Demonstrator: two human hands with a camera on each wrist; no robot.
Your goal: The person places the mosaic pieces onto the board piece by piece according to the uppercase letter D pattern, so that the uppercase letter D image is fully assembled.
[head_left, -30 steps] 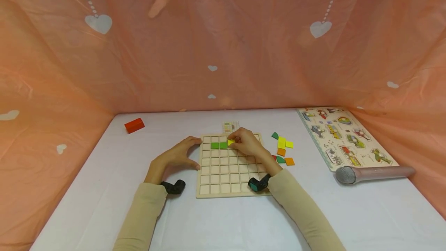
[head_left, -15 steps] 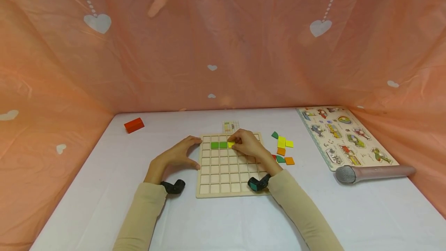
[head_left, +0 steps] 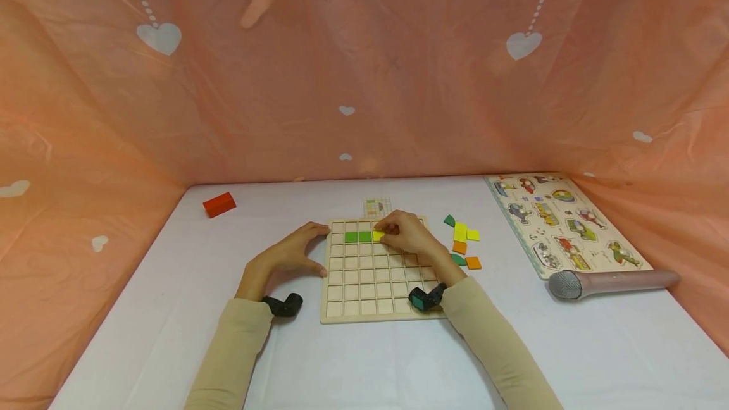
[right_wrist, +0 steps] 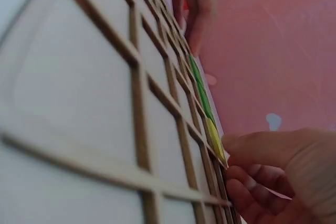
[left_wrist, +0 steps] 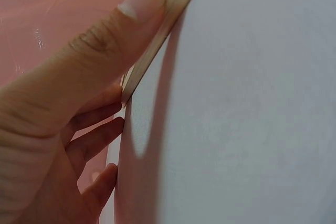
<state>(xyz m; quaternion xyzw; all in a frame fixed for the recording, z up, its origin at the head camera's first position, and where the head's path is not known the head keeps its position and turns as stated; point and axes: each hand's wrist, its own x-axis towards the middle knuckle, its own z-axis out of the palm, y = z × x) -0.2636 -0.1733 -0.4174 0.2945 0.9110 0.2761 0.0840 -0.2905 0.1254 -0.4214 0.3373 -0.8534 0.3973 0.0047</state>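
A wooden grid board (head_left: 352, 309) lies on the table in the head view. Two green square tiles (head_left: 357, 237) sit side by side in its second row from the far edge. Right beside them is a yellow tile (head_left: 378, 236), partly covered by my right hand (head_left: 405, 233), whose curled fingers and thumb pinch at it. In the right wrist view the thumb meets the end of the yellow tile (right_wrist: 215, 139). My left hand (head_left: 290, 248) rests on the board's left edge, thumb and fingers spread apart. The thumb touches the wooden rim (left_wrist: 152, 45) in the left wrist view.
Right of the board lie loose yellow tiles (head_left: 460, 231), orange tiles (head_left: 473, 263) and green curved pieces (head_left: 449, 221). A small pattern card (head_left: 377, 207) is behind the board. A red block (head_left: 219, 205), a picture puzzle (head_left: 560, 226) and a microphone (head_left: 609, 283) stand farther out.
My right hand has shifted slightly right, and more of the yellow tile shows beside the green ones. The forearm now hides a red piece. The left hand stays at the board's edge.
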